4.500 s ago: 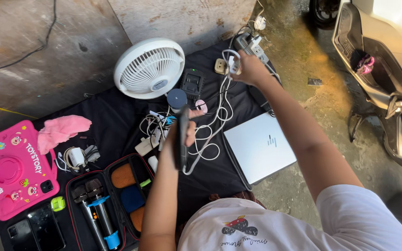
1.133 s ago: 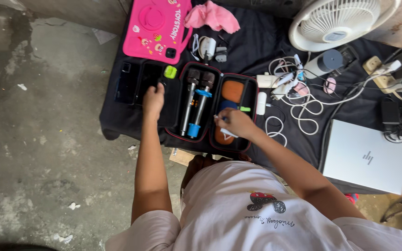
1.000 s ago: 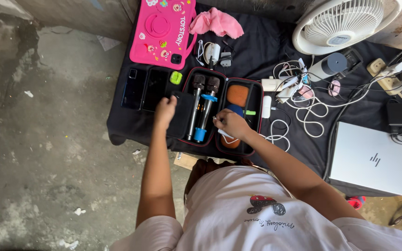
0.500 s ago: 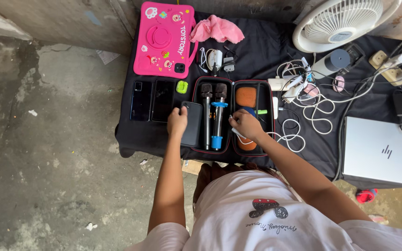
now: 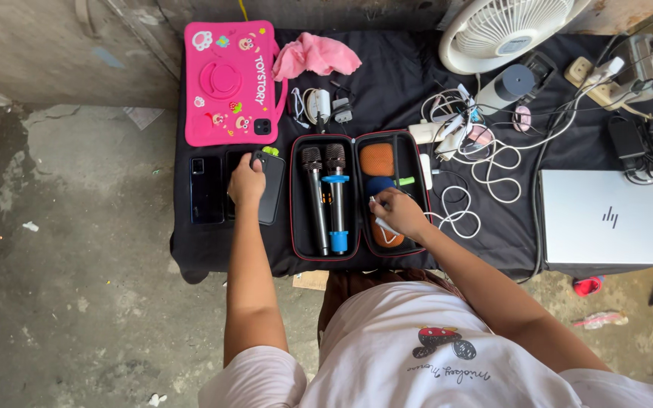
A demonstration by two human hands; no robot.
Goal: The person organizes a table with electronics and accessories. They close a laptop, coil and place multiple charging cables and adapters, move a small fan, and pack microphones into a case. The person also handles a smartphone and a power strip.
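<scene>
Left to right: dark blue phone (image 5: 206,190) lay flat on the black cloth (image 5: 387,98), just left of the left hand (image 5: 246,181); pink tablet case (image 5: 228,81) sat above it, pink rag (image 5: 317,54) beside that; left hand was closed over the black phone (image 5: 272,195), fingers curled on its top edge, phone flat on the cloth between the blue phone and the open microphone case (image 5: 357,196); case held two microphones (image 5: 325,198) side by side in its left half, orange and blue foam covers in its right half; right hand (image 5: 400,214) rested inside the right half, pinching a small white piece (image 5: 384,224), too small to identify; further right: tangle of white cables (image 5: 485,162), white fan (image 5: 502,32), power strip (image 5: 606,75), silver laptop (image 5: 608,217).

My read on doing this well: keep the black phone flat and slide it, don't lift by one corner; keep it off the case's zipper rim; steady the case with the right wrist so the microphones don't roll; keep cables out of the lid's hinge line.
</scene>
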